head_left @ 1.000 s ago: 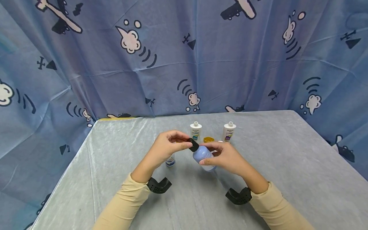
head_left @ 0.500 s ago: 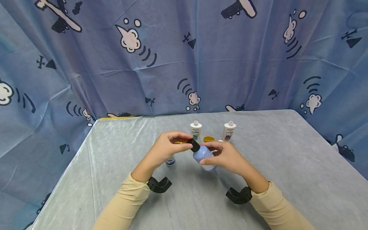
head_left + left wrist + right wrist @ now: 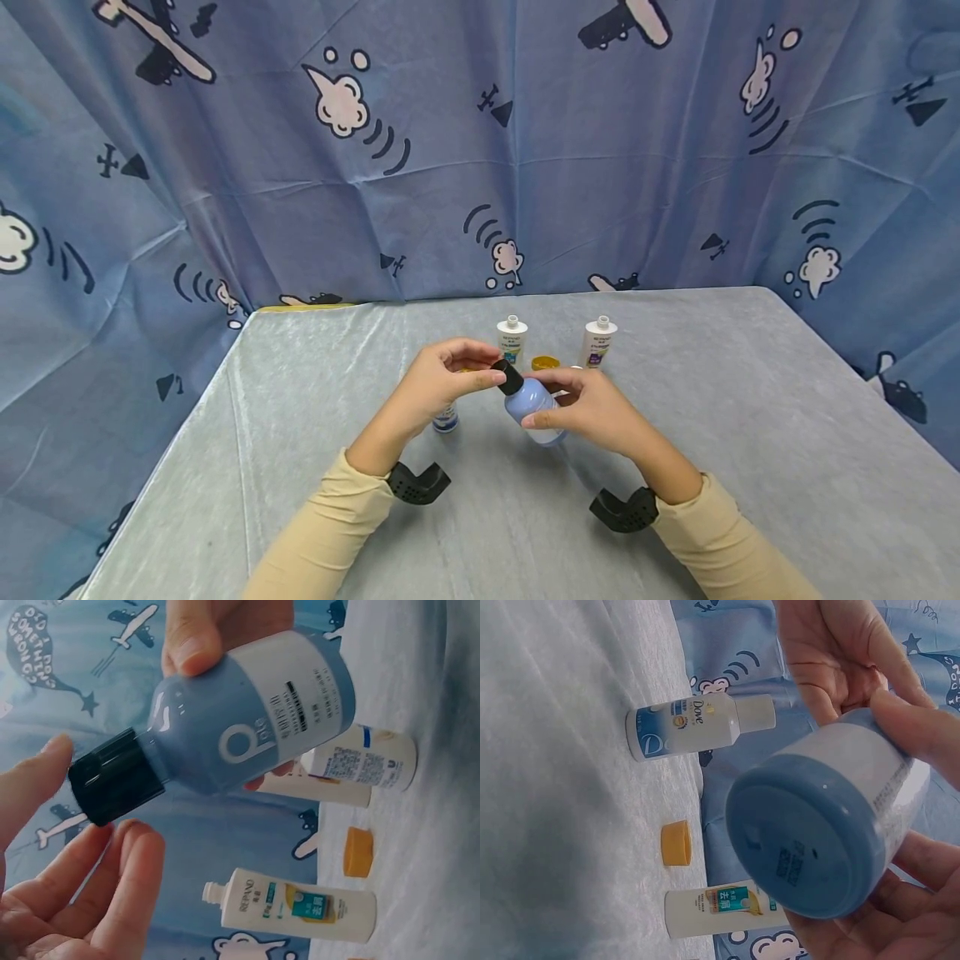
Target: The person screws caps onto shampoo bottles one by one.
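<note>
A light-blue bottle [image 3: 527,402] with a white label is tilted above the table, its neck toward the upper left. My right hand [image 3: 596,408] grips its body, thumb on the near side and fingers round the far side. My left hand [image 3: 435,387] pinches the bottle's black cap [image 3: 508,377] between thumb and fingertips. The left wrist view shows the black cap [image 3: 116,777] seated on the neck, with the thumb [image 3: 52,761] at its top end. The bottle's blue base [image 3: 802,836] faces the right wrist camera.
Two uncapped white bottles, one left [image 3: 512,340] and one right [image 3: 598,342], stand at the back. A yellow cap [image 3: 545,363] lies between them. A white-and-blue Dove bottle [image 3: 682,726] stands behind my left hand. Grey cloth [image 3: 337,358] covers the table before a blue curtain [image 3: 420,150].
My left fingers and the black cap shift very slightly right. A bit of yellow behind my left hand shows more than a second ago. The right hand keeps its hold on the bottle.
</note>
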`<state>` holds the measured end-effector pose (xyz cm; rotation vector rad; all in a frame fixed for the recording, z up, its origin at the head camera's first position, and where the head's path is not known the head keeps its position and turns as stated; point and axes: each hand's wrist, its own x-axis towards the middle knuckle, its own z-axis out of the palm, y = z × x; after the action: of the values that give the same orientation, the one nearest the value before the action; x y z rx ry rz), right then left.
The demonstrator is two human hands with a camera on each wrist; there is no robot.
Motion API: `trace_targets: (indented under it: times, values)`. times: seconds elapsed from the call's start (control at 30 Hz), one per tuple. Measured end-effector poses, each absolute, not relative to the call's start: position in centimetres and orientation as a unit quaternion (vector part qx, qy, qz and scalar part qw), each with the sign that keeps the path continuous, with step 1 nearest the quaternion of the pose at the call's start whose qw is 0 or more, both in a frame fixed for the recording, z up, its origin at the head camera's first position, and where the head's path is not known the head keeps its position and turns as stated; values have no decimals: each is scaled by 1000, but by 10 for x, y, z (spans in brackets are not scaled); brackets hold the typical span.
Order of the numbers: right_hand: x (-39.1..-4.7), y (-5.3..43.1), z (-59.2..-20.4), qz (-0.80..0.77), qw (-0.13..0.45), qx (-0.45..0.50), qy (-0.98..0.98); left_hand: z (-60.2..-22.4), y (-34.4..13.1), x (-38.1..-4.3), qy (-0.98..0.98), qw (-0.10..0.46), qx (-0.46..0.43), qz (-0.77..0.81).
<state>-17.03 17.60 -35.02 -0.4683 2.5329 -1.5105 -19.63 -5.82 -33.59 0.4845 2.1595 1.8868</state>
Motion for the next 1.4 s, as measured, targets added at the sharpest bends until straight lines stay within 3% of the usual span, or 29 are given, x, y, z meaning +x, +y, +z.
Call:
trace_targets:
  times: [0.87, 1.4]
  values:
    - [-171, 179, -350, -514, 81, -160, 839, -337, -56, -194, 714, 134, 200, 657]
    - [-170, 180, -346, -529, 91, -164, 828, -338, -52, -194, 725, 104, 160, 661]
